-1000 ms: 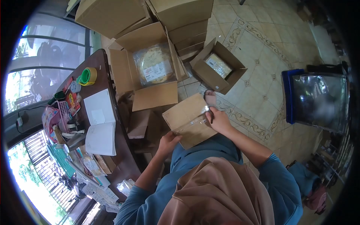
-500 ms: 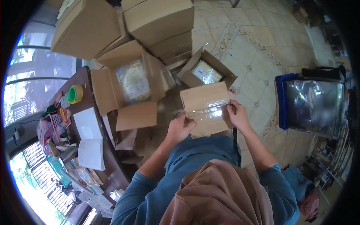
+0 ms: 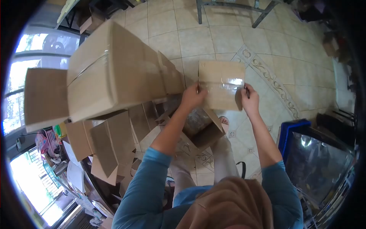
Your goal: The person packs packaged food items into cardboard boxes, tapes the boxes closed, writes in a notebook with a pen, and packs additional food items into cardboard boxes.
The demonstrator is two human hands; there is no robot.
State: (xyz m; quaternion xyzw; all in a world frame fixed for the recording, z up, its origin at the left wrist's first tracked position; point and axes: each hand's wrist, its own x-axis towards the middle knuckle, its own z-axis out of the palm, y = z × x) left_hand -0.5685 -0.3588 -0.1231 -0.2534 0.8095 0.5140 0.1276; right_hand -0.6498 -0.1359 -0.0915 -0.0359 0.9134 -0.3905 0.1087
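Observation:
A flat cardboard box [image 3: 222, 72] with shiny clear tape across its middle is held out in front of me. My left hand [image 3: 193, 97] grips its left edge, with the fingers closed round the side. At the opposite edge, my right hand [image 3: 250, 102] is closed on the box too. A small dark object, too small to name, sticks out between the right fingers. Below the held box stands an open carton [image 3: 212, 138] with something in clear plastic inside. My left forearm covers part of this carton.
Large cardboard boxes [image 3: 133, 65] stand at the left, and open-flapped cartons [image 3: 114, 139] sit below them. A blue-edged bin with a clear plastic cover [image 3: 318, 164] is on the right. Metal legs [image 3: 264, 14] stand on the tiled floor [image 3: 198, 42] at the top.
The held box has moved up and away from my body, with both hands still on it. My view has shifted, and the open carton now appears below the box, near my legs.

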